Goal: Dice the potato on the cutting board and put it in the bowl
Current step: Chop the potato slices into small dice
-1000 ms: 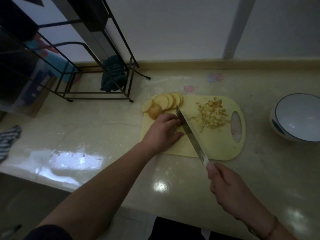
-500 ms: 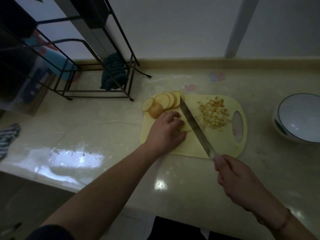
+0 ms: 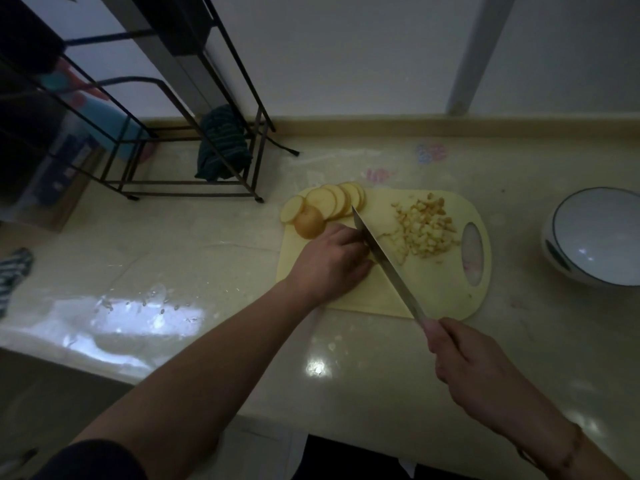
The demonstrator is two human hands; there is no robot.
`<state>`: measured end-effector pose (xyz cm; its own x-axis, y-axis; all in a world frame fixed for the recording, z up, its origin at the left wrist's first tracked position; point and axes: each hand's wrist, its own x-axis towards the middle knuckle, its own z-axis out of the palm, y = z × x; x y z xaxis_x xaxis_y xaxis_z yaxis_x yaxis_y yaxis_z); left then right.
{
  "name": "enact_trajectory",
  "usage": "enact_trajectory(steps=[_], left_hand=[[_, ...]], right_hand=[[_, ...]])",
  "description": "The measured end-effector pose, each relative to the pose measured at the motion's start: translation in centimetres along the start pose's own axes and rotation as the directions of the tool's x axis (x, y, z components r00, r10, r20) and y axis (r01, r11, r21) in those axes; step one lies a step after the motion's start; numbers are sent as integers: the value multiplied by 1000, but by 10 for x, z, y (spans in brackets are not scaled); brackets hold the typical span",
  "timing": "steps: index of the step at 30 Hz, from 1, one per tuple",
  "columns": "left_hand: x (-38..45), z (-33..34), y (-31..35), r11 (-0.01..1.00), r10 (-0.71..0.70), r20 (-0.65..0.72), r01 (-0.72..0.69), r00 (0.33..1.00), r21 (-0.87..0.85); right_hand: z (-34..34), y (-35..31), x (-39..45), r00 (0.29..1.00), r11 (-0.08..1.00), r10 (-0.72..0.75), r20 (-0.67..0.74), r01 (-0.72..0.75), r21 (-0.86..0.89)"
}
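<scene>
Since the frame 0.5 s ago, the knife has slid a little toward 9 o'clock, its blade now lying right against the fingertips of the left hand. That hand sits on the cutting board, fingers curled down over potato pieces, which are mostly hidden beneath it. Gripping the knife handle at 5 o'clock of the board, the right hand has its fingers wrapped tight around it, off the board's near edge. The blade runs diagonally from the handle up toward 11 o'clock.

Round potato slices fan out at the board's 11 o'clock corner, with a skin-on end piece touching them. A heap of diced potato lies on the board toward 2 o'clock, just beside the oval handle hole. The bowl, white with a dark rim, stands on the counter at 3 o'clock, well apart from the board; nothing shows inside it.

The counter is glossy pale cream stone, dimly lit, with bright reflections and water droplets toward 8 o'clock. A black wire rack stands at 10 o'clock with a dark striped cloth hanging on it. A plain white wall rises behind a low cream backsplash. A striped towel lies at the far 9 o'clock edge.
</scene>
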<state>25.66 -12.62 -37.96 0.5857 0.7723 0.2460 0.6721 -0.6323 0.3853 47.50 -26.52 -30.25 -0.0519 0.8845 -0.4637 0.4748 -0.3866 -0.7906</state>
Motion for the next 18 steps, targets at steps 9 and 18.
enact_trajectory(steps=[9,18], left_hand=[[0,1,-2,1000,20,11,-19,1000,-21],[0,-1,3,999,43,-15,-43,999,-14]], right_hand=[[4,2,9,997,990,-74,-10,72,-122],[-5,6,19,999,998,-35,-31,33,-49]])
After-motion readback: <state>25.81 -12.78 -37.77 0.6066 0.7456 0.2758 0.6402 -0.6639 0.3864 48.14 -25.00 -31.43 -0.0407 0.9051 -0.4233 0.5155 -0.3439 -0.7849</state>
